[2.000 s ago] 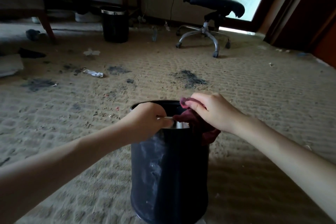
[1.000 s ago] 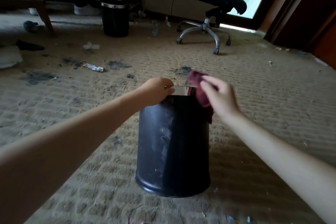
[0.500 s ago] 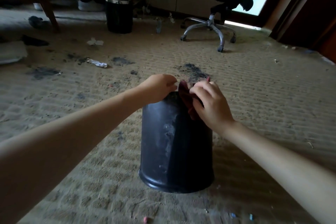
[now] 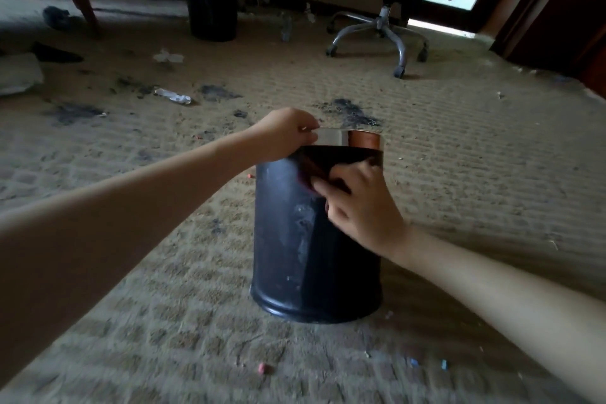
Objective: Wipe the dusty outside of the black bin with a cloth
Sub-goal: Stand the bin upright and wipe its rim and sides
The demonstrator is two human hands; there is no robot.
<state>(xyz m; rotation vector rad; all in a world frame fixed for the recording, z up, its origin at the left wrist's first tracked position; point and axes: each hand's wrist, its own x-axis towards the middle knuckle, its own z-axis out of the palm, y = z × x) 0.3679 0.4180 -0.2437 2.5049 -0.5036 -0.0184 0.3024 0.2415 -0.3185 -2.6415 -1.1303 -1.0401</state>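
While our left hand (image 4: 284, 136) pinches the rim (image 4: 331, 137), bracing the seemingly light, stiff bin (image 4: 292, 259), our right hand (image 4: 359, 210) presses the soft cloth (image 4: 310, 171) flat-fingered against its upper wall.

Rim, left side: left hand (image 4: 285, 134) grips the black bin (image 4: 295, 256) there.
Upper front wall: right hand (image 4: 364, 210) presses cloth (image 4: 308, 170) against it.
Lower wall, right flank: bare, open carpet (image 4: 475, 174) alongside.
Far back: second bin (image 4: 211, 6) and office chair (image 4: 387, 20), well apart.

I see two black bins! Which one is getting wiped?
The near bin, its rim gripped by the left hand, the right hand pressing a cloth on it. The far bin stands untouched.
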